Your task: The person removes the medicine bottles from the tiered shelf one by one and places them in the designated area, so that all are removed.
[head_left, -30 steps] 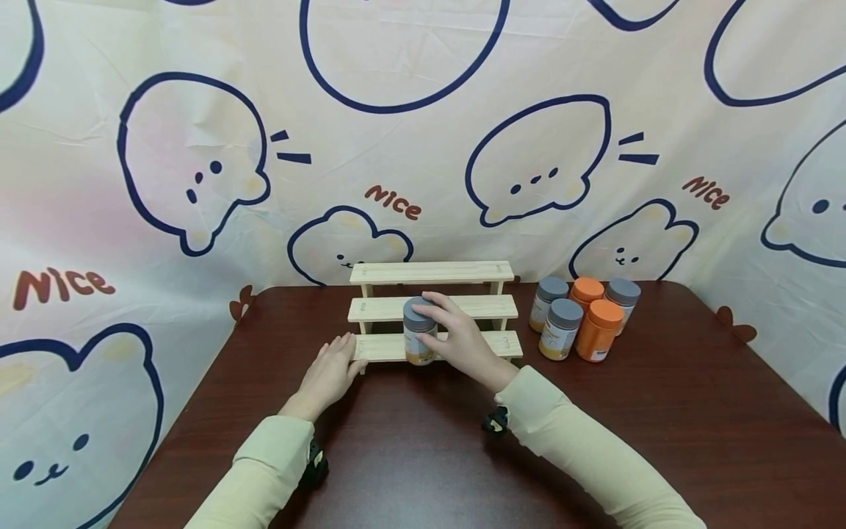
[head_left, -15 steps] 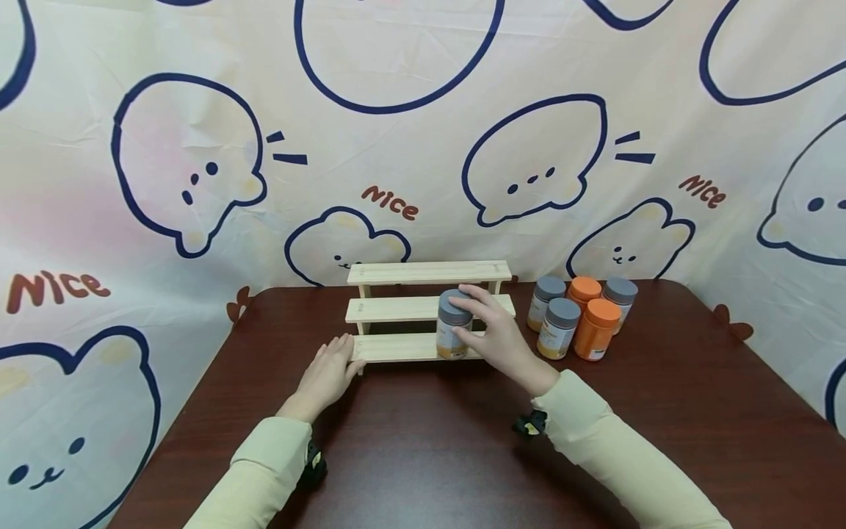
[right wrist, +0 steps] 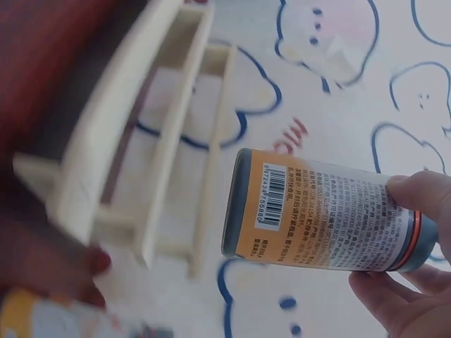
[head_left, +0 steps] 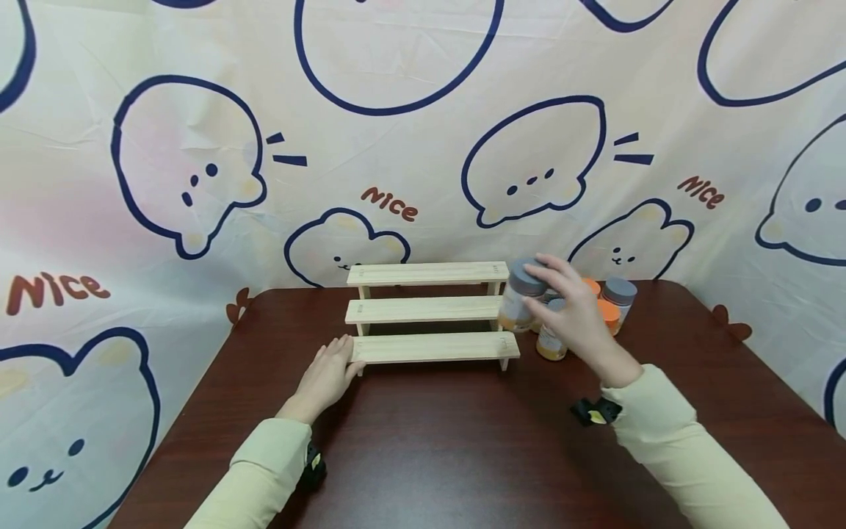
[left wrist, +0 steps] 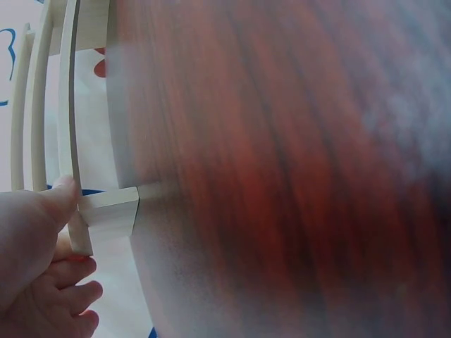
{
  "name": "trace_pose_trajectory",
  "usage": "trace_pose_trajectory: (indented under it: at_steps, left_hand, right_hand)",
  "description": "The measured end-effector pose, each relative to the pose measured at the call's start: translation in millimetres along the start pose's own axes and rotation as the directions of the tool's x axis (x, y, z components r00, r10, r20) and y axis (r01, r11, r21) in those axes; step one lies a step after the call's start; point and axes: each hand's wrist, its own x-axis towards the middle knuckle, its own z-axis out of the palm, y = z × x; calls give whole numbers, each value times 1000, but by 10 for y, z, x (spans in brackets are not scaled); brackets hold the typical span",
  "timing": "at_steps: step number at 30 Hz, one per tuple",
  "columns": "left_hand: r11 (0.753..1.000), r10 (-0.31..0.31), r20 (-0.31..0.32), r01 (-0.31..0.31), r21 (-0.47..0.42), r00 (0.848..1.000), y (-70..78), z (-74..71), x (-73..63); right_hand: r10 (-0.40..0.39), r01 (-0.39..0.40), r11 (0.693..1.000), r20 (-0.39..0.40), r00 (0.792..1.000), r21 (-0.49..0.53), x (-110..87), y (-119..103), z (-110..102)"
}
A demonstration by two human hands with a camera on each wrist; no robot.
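In the head view my right hand (head_left: pixel 571 308) holds a pill bottle (head_left: pixel 518 297) with a grey lid, lifted beside the right end of a three-step wooden display rack (head_left: pixel 429 347). The right wrist view shows thumb and fingers round the lid end of the bottle (right wrist: pixel 317 211), its printed yellow and white label facing the camera. My left hand (head_left: pixel 324 378) grips the left end of the rack's lowest step. In the left wrist view the thumb lies at the front edge of the step (left wrist: pixel 70 105), with the fingers curled around its end.
Behind my right hand several more bottles stand grouped on the brown table (head_left: pixel 410 441): a grey-lidded one (head_left: pixel 551 344) in front, an orange one (head_left: pixel 609 314) and another grey-lidded one (head_left: pixel 620 294) farther right. A patterned cloth (head_left: pixel 423 162) hangs behind the table.
My right hand has carried the bottle rightward and up, from in front of the lowest step to beyond the rack's right end. The left hand stays at the rack.
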Motion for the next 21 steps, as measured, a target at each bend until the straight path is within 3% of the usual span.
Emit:
trace_pose_trajectory:
  at_steps: [6, 12, 21]
  left_hand:
    - [1000, 12, -16, -12, 2, 1000, 8, -3, -6]
    - [1000, 5, -4, -5, -2, 1000, 17, -16, -5]
    - [1000, -3, 9, 3, -1, 1000, 20, -22, -4]
  right_hand:
    - [93, -97, 989, -40, 995, -113, 31, 141, -409]
    - [171, -181, 974, -83, 982, -138, 8, 273, -732]
    - [275, -313, 924, -187, 943, -221, -120, 535, -1044]
